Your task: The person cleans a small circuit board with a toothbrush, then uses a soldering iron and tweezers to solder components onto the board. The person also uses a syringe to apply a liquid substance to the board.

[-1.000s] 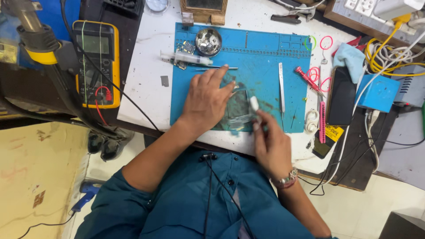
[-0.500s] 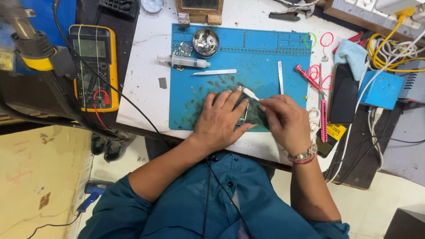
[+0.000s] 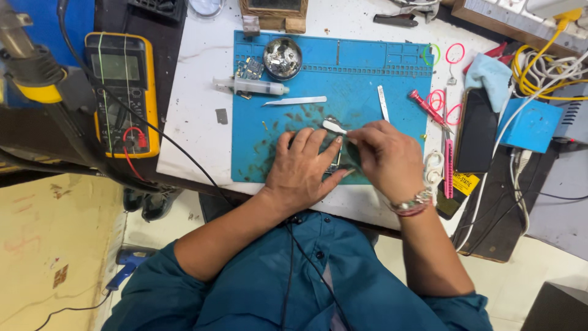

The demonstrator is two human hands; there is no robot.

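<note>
My left hand [image 3: 304, 167] lies flat on a dark phone [image 3: 334, 164] near the front of the blue work mat [image 3: 367, 79], covering most of it. My right hand [image 3: 386, 158] is closed on a small white-handled tool [image 3: 334, 127], its tip pointing left over the phone's far edge. Both hands touch each other above the phone. A bead bracelet is on my right wrist.
Metal tweezers [image 3: 295, 100], a syringe [image 3: 251, 86], a round metal dish [image 3: 282, 58] and a flat metal pry bar [image 3: 383, 103] lie on the mat. A yellow multimeter [image 3: 121, 92] stands left. A red screwdriver [image 3: 427, 106], black phone [image 3: 476, 133], blue cloth [image 3: 489, 74] and yellow cables [image 3: 542, 70] sit right.
Both hands have shifted together over the phone. My right hand moved up from the mat's front edge and now holds the white tool across the phone's far side.
</note>
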